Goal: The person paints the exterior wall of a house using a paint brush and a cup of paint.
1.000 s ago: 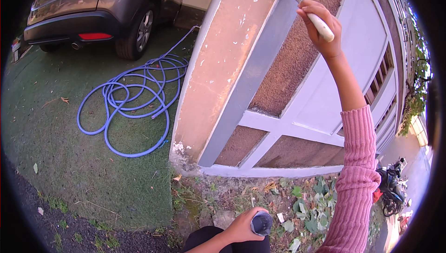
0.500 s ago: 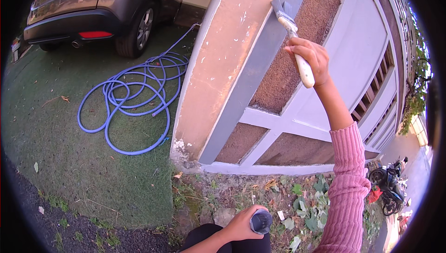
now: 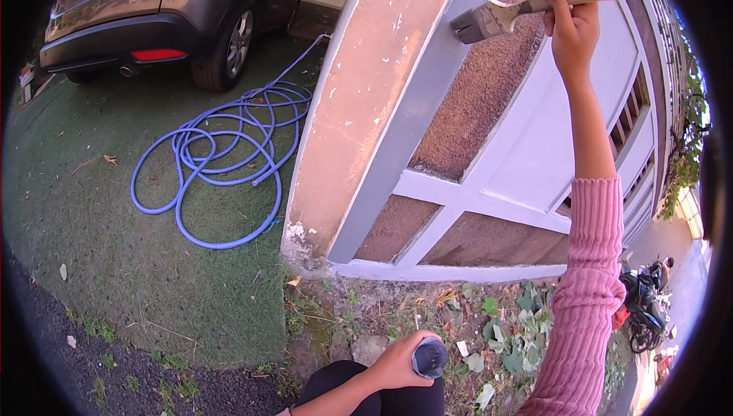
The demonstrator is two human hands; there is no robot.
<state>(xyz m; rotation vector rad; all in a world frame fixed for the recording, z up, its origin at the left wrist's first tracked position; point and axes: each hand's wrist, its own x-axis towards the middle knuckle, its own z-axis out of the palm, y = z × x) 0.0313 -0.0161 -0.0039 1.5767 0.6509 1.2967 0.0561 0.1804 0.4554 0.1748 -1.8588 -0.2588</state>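
My right hand (image 3: 574, 22) is closed round the pale handle of a flat paintbrush (image 3: 492, 20), raised at the upper right. The grey-coated bristles point left and touch or nearly touch the grey-painted band (image 3: 416, 110) on the wall's edge. Low in the middle, my left hand (image 3: 401, 362) grips a small cup (image 3: 429, 359) with dark grey paint inside, held just above my legs. To the left of the grey band runs a peach wall face (image 3: 359, 80) with chipped white spots.
A coiled blue hose (image 3: 183, 156) lies on green turf left of the wall. Behind it stands a brown car (image 3: 153, 19). Rough brown panels (image 3: 466, 118) sit between pale wall strips. Leafy weeds (image 3: 511, 332) grow along the wall's foot; a motorcycle (image 3: 647, 301) is at far right.
My right hand has moved up and right, and the brush has swung from nearly upright to almost level, its bristles now lower on the grey band. My left hand stays about where it was.
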